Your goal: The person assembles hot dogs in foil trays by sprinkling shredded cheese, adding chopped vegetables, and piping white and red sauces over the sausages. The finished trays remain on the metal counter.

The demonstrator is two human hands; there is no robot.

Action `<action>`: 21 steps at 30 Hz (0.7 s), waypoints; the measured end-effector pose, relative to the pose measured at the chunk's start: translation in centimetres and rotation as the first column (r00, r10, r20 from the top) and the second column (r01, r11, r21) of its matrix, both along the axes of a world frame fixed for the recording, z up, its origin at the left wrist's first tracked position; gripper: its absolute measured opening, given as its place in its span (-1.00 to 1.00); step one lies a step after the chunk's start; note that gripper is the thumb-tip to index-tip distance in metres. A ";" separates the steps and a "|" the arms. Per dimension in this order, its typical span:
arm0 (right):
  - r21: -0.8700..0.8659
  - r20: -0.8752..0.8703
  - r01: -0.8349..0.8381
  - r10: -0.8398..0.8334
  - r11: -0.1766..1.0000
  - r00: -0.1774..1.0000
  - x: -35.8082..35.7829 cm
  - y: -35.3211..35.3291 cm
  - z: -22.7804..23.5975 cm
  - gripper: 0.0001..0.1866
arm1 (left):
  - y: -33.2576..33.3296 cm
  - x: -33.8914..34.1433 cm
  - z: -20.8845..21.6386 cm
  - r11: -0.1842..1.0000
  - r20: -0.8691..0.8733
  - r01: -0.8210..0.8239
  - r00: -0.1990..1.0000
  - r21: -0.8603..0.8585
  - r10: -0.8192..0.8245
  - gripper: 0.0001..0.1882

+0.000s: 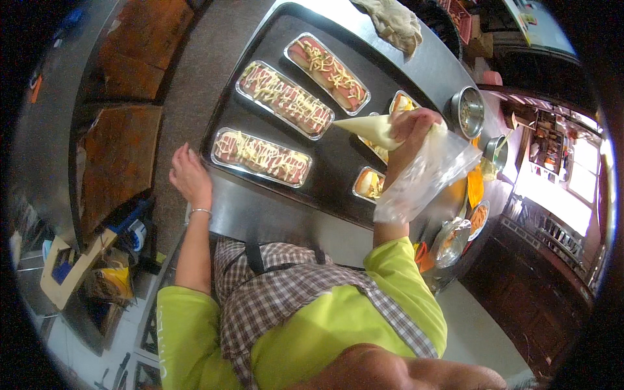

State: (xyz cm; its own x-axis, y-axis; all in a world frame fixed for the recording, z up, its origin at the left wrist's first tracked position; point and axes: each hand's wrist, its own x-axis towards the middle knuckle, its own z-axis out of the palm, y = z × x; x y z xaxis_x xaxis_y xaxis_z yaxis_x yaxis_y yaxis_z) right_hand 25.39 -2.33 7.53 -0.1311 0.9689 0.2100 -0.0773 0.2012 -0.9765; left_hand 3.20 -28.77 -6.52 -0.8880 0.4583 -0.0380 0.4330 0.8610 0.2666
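Observation:
My right hand is closed around a clear plastic piping bag filled with pale cream-coloured sauce. The bag's tip points left, by the right end of the middle foil loaf pan. White zigzag lines cover the food in that pan and in the front foil pan. Pink slices and yellow shreds show in the back foil pan, with no white lines that I can see. All sit on a dark baking tray. By its left corner, my left hand is empty, fingers extended.
More foil pans sit on the tray's right side, partly hidden by my arm and the bag. A cloth lies on the metal counter behind. Metal bowls and a plate of orange shreds stand to the right.

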 end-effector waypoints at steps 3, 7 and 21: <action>0.038 -0.062 -0.128 0.130 0.991 0.990 0.9 0.5 -0.9 -0.63 | 0.0 0.0 -0.1 1.000 -0.010 0.007 1.000 0.001 -0.007 -0.65; 0.062 -0.027 -0.141 0.143 0.988 0.989 0.5 -0.4 -1.3 -0.68 | 0.3 0.0 0.1 1.000 0.020 0.015 1.000 0.011 -0.015 -0.65; 0.191 -0.253 -0.129 0.176 0.973 0.951 -9.6 7.3 -0.2 -0.64 | 0.0 -0.5 0.0 1.000 0.049 0.011 0.999 0.006 -0.011 -0.67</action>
